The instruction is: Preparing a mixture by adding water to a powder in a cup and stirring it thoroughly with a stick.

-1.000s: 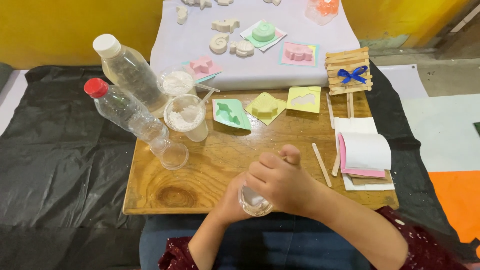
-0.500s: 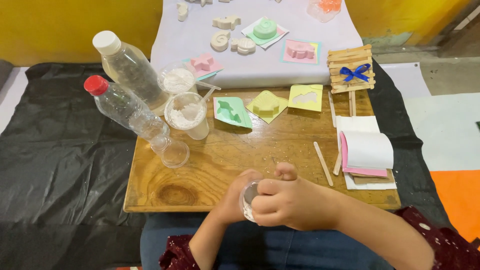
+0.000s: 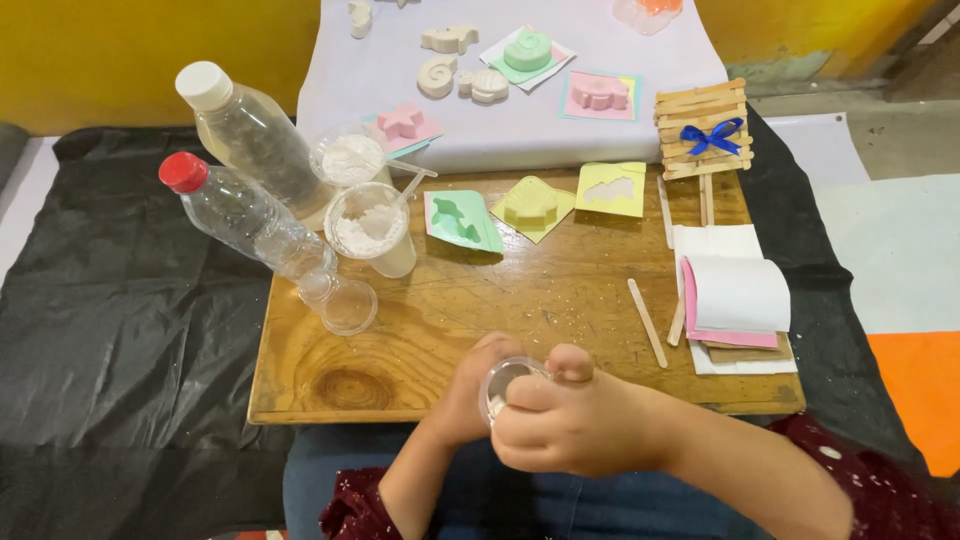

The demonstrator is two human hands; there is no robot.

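The small clear cup sits tipped on its side between my two hands, over the near edge of the wooden bench, its open mouth turned up toward me with a little white at the bottom. My right hand is curled around it from the right, fingers folded tight together and thumb pressed over the rim. My left hand cups it from behind and below, fingers bent close against the side; most of that hand is hidden by the cup and my right hand.

On the bench to my left stands a paper cup of white powder with a stick in it, a second tub of powder behind it, and an empty clear cup in front. Two clear plastic bottles lean there: one with a red cap, one with a white cap.

Along the far edge lie three thin plastic mould sheets: green, yellow-green and pale yellow. Beyond them, on a lilac sheet, lie white cast shapes, a pink star mould, a green swirl and a pink mould on a card. To my right stands a little stick house with a blue bow, a loose wooden stick, and a pink-covered pad of white paper.
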